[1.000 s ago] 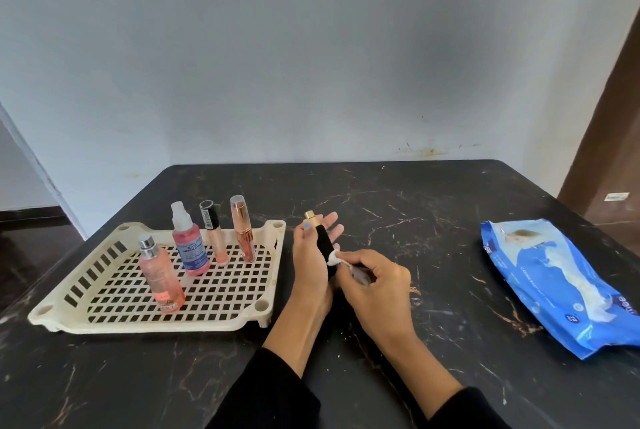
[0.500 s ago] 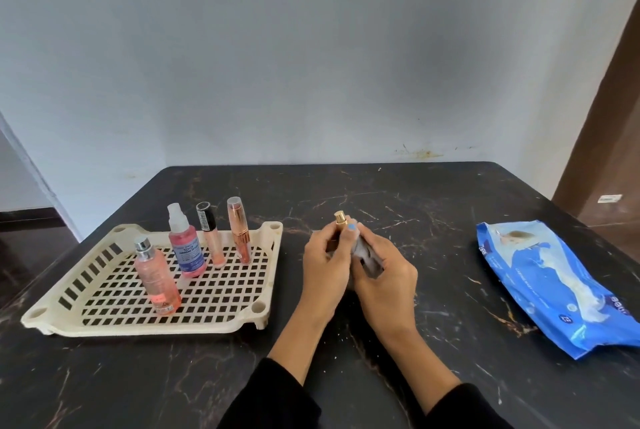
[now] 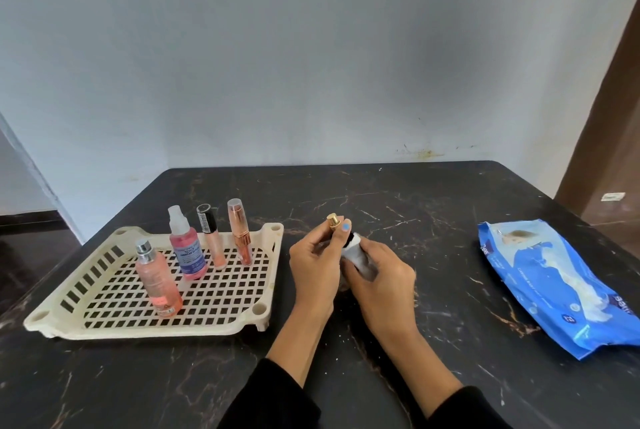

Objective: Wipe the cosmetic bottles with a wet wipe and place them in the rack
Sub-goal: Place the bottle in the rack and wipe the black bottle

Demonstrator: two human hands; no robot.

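The left hand (image 3: pixel 313 266) is gripping a small dark bottle with a gold top (image 3: pixel 333 221), its fingers curled round the upper part of the body, the gold top projecting above the fingertips. The right hand (image 3: pixel 381 281) is holding a white wet wipe (image 3: pixel 356 255) wrapped against the lower part of the same bottle, directly below and to the right of the left-hand grip. Both hands are touching each other at the bottle, above the dark marbled table (image 3: pixel 398 207). The bottle body is mostly hidden by the fingers and the wipe.

To the left of the grip, a cream perforated rack (image 3: pixel 104 321) is lying flat on the table, its near right corner just beside the left wrist. Four bottles are standing upright in it:
- a pink spray bottle with a silver cap (image 3: pixel 157 281), farthest from the grip and nearest the viewer;
- a pink bottle with a blue label and clear cap (image 3: pixel 187 248), behind it;
- a slim tube with a black cap (image 3: pixel 212 241), next toward the grip;
- a rose-gold tube with a clear cap (image 3: pixel 239 231), closest to the grip.

Well apart to the right of the grip, a blue wet-wipe pack (image 3: pixel 554 279) is lying flat on the table.

Black sleeves (image 3: pixel 277 401) are covering both forearms.
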